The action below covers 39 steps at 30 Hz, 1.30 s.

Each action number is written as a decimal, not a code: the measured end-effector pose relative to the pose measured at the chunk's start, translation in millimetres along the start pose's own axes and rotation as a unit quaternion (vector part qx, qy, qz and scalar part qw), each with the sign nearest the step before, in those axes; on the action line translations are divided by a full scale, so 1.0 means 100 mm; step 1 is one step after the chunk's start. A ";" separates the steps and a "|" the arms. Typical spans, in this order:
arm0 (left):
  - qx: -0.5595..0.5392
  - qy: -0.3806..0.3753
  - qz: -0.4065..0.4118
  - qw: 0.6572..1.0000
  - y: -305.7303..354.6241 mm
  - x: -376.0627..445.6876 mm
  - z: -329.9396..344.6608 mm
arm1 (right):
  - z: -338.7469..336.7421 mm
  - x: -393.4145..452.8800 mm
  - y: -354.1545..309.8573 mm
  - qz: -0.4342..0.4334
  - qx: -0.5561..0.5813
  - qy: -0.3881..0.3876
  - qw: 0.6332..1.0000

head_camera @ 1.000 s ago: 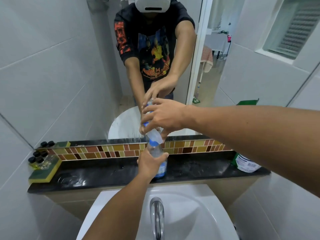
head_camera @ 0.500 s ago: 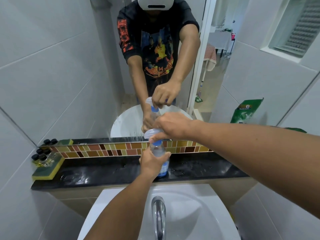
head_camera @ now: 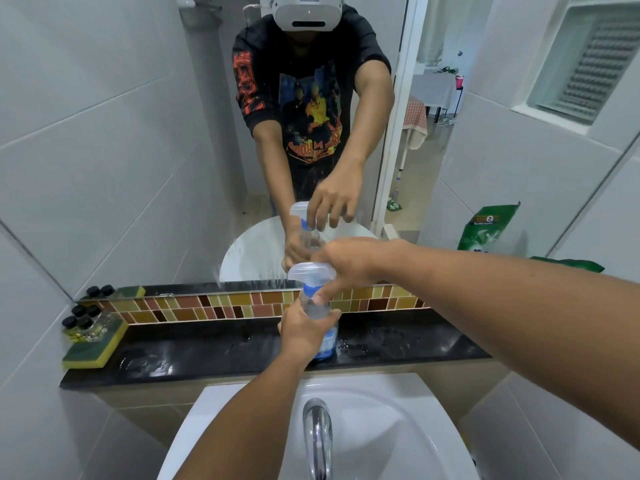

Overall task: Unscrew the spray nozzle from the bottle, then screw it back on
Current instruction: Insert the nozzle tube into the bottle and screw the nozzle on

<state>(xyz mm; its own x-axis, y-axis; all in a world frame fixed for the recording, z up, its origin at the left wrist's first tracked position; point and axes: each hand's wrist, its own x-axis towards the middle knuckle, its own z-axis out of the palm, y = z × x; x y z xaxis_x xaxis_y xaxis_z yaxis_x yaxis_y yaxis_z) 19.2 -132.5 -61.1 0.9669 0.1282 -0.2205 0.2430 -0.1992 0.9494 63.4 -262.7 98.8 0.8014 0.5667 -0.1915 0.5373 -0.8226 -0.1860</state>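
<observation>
Spray nozzle (head_camera: 311, 274) of translucent white plastic with a blue collar sits on top of the clear plastic bottle (head_camera: 320, 327), which stands upright on the wet black stone bench (head_camera: 214, 351) behind the white basin (head_camera: 398, 431). We wrap our left hand (head_camera: 303, 332) closed around the bottle's body, and our right hand (head_camera: 349, 263) pinches the blue collar with its fingertips. We cannot tell how much liquid the bottle holds. Small black-capped glass vials (head_camera: 83, 322) stand on a yellow-green sponge (head_camera: 95, 348) at the bench's left end.
</observation>
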 end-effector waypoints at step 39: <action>-0.019 -0.045 0.025 0.998 -0.05 0.03 -0.05 | 0.46 -0.25 0.24 0.065 0.331 0.060 0.939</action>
<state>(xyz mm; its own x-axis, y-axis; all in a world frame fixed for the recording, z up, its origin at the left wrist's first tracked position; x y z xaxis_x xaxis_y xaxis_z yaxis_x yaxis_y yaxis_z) 20.0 -126.0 -65.0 0.9812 0.0303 -0.1904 0.1928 -0.1651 0.9673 44.7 -294.3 55.2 0.8946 0.4208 -0.1508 0.1835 -0.6532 -0.7346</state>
